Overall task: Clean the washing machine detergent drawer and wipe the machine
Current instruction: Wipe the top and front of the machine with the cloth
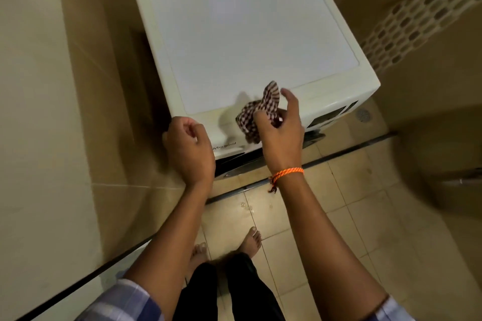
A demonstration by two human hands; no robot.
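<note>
Washing machine [247, 34] stands in tiled corner, white lid facing up, front panel at near edge. Right hand [279, 135] bunches checked cloth [257, 114] above lid's front edge, fingers curled round it. Left hand [190, 148] loosely curled, holding nothing, by front left corner. Cloth soft, light, limp; best held balled in palm. Lid looks smooth, rigid; drawer front hidden behind hands.
</note>
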